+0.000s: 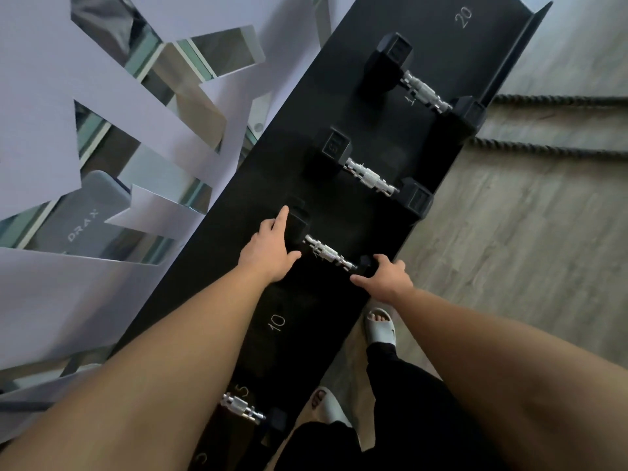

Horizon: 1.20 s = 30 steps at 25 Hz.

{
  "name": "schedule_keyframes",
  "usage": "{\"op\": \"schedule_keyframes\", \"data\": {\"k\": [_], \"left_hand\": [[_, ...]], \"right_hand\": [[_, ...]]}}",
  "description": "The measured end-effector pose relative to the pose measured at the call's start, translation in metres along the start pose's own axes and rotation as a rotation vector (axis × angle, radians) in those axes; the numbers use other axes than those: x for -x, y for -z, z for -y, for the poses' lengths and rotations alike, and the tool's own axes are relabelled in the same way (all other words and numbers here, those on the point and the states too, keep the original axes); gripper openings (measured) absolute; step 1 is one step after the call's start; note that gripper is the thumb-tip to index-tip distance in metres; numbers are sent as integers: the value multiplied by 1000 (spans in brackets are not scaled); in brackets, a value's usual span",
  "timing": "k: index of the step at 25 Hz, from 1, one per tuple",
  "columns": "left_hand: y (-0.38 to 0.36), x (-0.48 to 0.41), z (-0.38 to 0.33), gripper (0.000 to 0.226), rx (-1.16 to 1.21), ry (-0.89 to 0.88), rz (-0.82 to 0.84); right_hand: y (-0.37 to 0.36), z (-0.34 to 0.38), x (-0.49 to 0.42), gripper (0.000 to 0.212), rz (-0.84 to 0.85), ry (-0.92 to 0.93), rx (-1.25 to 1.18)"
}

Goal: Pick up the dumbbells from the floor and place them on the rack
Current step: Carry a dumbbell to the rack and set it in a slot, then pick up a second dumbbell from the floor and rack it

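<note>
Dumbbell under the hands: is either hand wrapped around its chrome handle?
No. The left hand and right hand rest on the dumbbell's black end weights, leaving the handle bare.

Bare forearms, no sleeves, no watch or rings on left hand (272, 249) or right hand (387, 277) — black trousers (401, 385), pale grey open-toed slides (380, 329)

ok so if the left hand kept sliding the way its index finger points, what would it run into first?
Probably the next dumbbell up the rack: the left hand points along it, though depth is unclear.
</note>
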<state>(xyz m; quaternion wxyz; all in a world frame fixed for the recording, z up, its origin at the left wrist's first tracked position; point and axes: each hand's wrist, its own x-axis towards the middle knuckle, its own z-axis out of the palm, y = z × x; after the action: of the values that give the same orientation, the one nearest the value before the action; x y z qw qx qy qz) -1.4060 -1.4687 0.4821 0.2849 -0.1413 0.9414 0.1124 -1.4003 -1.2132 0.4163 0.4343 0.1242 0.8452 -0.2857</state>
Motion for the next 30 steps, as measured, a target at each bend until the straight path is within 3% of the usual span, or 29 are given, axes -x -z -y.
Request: {"op": "schedule_keyframes", "data": {"k": [3, 9, 14, 22, 30], "left_hand": [[4, 22, 23, 96, 84, -8, 38], [42, 82, 41, 41, 255, -187, 4], [92, 147, 14, 28, 400, -413, 20], [106, 246, -161, 26, 281, -765, 31], [12, 369, -367, 35, 174, -1050, 188]], "right_hand": [[14, -12, 15, 85, -24, 39, -16], [49, -26, 104, 36, -199, 136, -335], [81, -56, 219, 31, -388, 170, -546], [119, -171, 386, 22, -722, 151, -722], [110, -374, 483, 32, -960, -46, -975]]}}
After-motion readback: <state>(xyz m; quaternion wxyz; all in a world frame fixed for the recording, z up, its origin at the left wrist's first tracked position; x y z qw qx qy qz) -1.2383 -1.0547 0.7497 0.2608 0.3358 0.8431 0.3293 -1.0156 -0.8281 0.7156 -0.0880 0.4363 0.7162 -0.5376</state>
